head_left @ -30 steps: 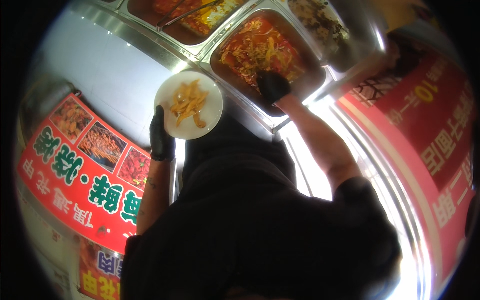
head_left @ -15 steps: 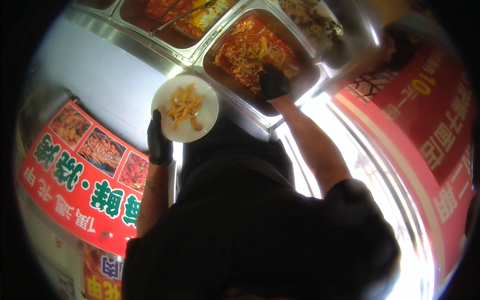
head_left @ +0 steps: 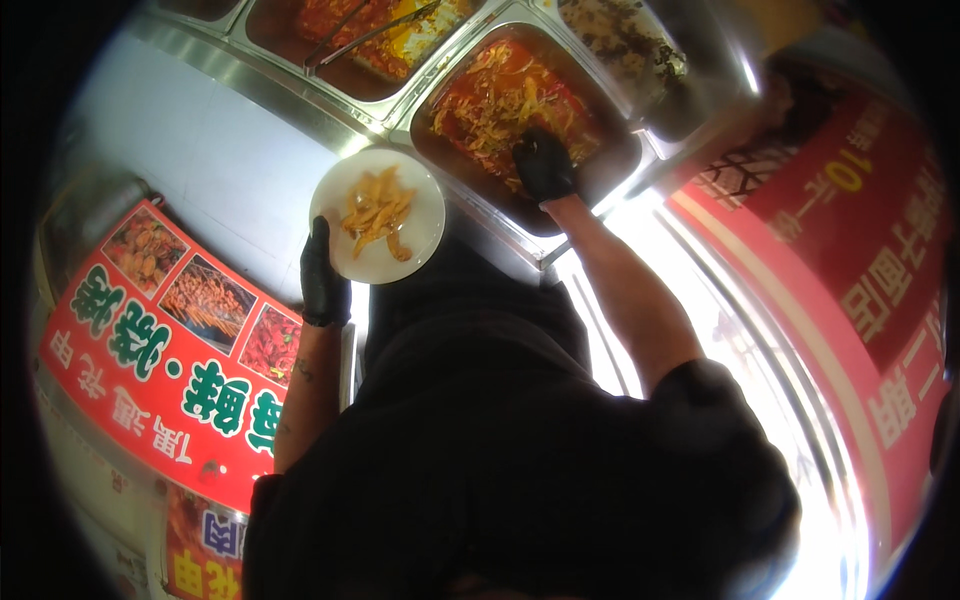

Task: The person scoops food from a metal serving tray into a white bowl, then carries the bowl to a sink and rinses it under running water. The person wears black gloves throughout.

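My left hand (head_left: 325, 278), in a black glove, grips the left rim of a round white plate (head_left: 423, 235), its thumb over the edge. Several yellowish-brown food strips (head_left: 378, 210) lie heaped on that plate. Over to the right, my right hand (head_left: 545, 166), also black-gloved, reaches down into a deep metal tray (head_left: 622, 160). This tray holds pale shreds in red, oily sauce (head_left: 500, 105). The fingers of that hand are curled in against the food; what is between them is hidden.
Another food tray (head_left: 375, 95) with metal tongs (head_left: 375, 38) in it stands at the far left of the row. A third tray with dark pieces (head_left: 668, 65) is at the far right. Red signs (head_left: 190, 330) flank both sides, and a bright light strip (head_left: 690, 290) runs along the right.
The plate and my left hand have shifted slightly right. My right hand has moved a little to the left within the tray, its fingers still at the food.
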Demonstrator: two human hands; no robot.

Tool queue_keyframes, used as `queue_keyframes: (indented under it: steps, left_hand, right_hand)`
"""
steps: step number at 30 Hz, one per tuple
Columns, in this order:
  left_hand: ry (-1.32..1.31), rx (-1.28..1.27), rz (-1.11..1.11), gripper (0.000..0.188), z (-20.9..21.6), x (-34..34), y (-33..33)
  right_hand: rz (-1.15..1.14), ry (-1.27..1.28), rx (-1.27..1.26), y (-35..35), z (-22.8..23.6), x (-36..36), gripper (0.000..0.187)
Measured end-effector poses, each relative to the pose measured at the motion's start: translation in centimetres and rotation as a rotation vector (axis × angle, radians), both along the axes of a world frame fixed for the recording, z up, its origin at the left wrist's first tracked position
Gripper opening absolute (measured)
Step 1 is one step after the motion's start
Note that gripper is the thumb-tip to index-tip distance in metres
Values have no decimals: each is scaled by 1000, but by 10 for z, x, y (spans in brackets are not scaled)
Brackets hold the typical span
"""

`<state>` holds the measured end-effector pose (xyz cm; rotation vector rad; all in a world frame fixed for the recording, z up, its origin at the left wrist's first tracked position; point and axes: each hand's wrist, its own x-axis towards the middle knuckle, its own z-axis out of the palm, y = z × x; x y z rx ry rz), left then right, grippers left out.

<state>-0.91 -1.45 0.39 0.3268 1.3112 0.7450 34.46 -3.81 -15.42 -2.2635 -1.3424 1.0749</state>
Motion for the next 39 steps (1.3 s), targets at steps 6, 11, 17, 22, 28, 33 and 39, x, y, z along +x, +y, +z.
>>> queue_keyframes:
  steps: [6,11,17,22,28,33,39]
  left_hand:
    - [-8,29,-68,59,3,6,7]
    - [-25,18,-56,59,7,13,10]
    - [-41,-1,-30,60,7,14,12]
    - [-43,47,-36,58,2,21,16]
    - [158,139,-199,56,-14,41,23]
    - [176,209,-311,56,-25,52,29]
    - [-32,59,-105,58,-20,43,29]
  right_hand:
    - [-462,753,-193,-2,8,21,24]
    - [-223,836,157,10,15,28,22]
    - [-43,989,150,40,16,21,27]
    - [-474,1162,2,57,34,10,27]
    - [-92,544,352,51,129,-18,24]
    - [369,405,591,39,185,-56,40]
    - [178,422,498,34,126,-34,39]
